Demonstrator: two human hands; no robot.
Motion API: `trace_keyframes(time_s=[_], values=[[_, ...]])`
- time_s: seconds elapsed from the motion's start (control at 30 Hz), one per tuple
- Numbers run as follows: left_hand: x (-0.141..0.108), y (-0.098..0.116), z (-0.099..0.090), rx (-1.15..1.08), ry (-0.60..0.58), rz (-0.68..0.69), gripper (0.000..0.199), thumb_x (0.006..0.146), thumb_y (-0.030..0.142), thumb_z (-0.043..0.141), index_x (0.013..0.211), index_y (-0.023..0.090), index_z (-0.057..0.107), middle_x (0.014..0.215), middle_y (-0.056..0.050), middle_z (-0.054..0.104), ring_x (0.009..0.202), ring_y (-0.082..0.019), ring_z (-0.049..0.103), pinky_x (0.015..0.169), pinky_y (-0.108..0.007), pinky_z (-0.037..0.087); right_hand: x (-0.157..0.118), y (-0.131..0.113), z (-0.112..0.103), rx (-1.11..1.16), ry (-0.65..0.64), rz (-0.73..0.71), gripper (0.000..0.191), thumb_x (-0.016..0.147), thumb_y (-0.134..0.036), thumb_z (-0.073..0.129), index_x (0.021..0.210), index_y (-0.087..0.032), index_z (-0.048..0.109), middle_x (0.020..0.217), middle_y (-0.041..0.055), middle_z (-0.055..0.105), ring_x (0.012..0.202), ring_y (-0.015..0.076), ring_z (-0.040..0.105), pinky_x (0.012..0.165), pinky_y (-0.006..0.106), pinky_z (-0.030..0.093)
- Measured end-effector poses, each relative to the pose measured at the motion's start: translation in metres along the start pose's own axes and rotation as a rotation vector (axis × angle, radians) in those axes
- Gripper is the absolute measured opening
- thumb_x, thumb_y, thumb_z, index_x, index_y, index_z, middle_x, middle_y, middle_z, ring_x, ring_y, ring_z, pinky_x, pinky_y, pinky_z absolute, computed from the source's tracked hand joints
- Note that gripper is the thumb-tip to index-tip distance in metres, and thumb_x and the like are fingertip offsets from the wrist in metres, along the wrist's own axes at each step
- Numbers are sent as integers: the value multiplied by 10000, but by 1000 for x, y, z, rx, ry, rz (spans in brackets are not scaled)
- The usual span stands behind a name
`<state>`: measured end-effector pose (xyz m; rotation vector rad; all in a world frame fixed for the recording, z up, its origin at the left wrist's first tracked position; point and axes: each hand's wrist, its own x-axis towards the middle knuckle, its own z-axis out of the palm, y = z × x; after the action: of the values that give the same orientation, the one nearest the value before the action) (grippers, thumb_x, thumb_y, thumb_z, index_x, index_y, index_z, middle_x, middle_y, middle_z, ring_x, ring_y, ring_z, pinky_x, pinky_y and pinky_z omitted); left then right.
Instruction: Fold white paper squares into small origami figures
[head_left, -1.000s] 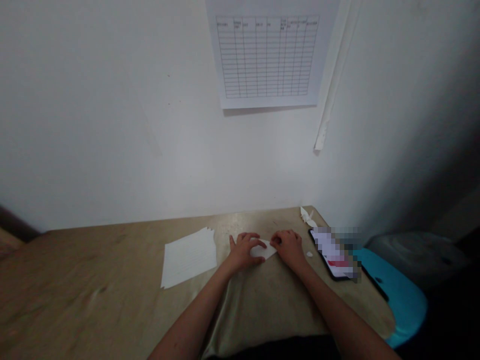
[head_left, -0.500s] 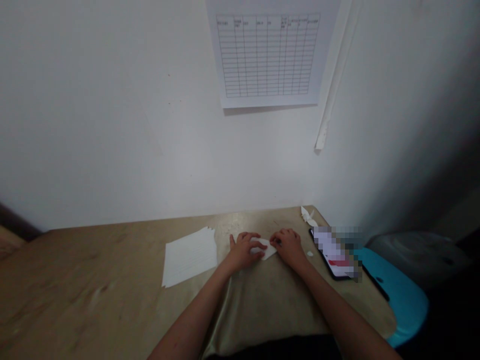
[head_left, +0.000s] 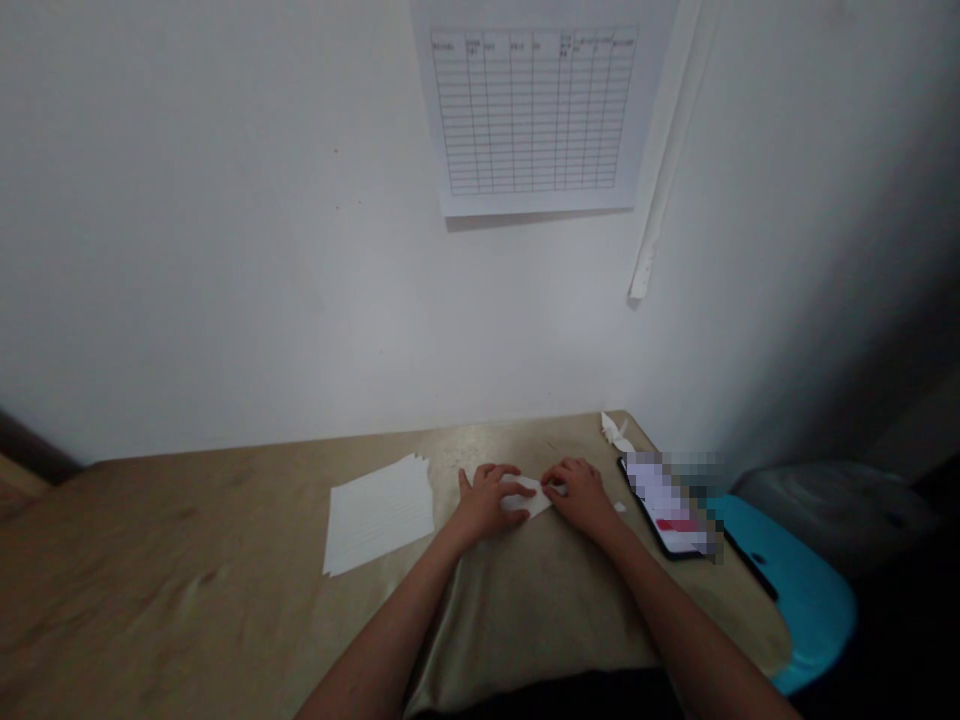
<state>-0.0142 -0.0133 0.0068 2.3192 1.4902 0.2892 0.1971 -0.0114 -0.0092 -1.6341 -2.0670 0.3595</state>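
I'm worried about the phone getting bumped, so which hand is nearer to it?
Right. The right hand is left of the phone, a small paper scrap between them; the left hand is farther left, beyond the right hand.

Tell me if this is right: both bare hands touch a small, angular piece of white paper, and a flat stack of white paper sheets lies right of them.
One error: in the head view, the flat stack of white paper sheets lies left, not right, of the bare left hand and bare right hand. The rest stands.
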Motion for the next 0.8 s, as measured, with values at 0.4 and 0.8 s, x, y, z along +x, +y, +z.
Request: trace_keyframes(time_s=[0.4, 0.8], values=[[-1, -5, -5, -26, -55, 20, 384, 829, 440, 678, 1201, 523, 629, 1483, 66, 472, 1410, -331, 297, 1088, -783, -45, 2, 6, 5, 21, 11, 19, 106, 843, -306, 666, 886, -209, 669, 971, 27, 664, 1025, 217, 552, 962, 367, 328], [-1, -5, -5, -34, -32, 22, 449, 787, 467, 715, 1224, 494, 614, 1471, 39, 497, 1395, -332, 328, 1093, -779, -31, 6, 26, -9, 170, -100, -67, 179, 840, -372, 658, 871, -205, 713, 978, 54, 705, 986, 217, 605, 921, 336, 397]])
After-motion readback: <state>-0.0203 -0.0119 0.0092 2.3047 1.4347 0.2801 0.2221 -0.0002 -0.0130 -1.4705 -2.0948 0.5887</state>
